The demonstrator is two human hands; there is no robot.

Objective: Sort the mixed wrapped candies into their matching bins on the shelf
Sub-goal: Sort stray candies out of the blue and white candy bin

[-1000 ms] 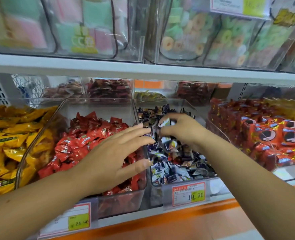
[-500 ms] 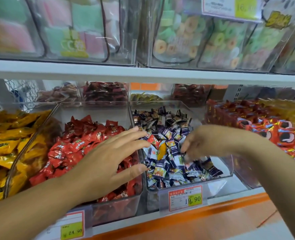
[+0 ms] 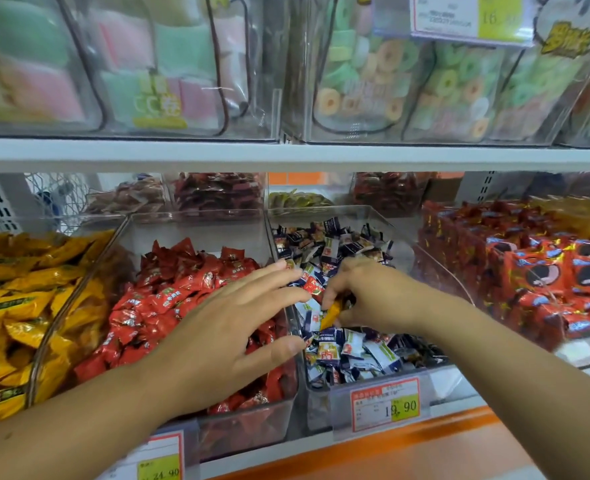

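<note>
Orange candy (image 3: 331, 315) sits in the middle bin (image 3: 316, 407) among the blue-and-white wrapped ones, pinched between the right hand's (image 3: 369, 299) thumb and curled fingers. Left hand (image 3: 231, 327) is flat and spread, holding nothing, over the red candy bin (image 3: 252, 427), with its fingertips poking past the clear wall between the two bins. A stray red candy (image 3: 311, 285) lies just beside those fingertips. Some bare floor shows at the middle bin's back right, and the shelf board (image 3: 286, 155) sits well above both hands.
</note>
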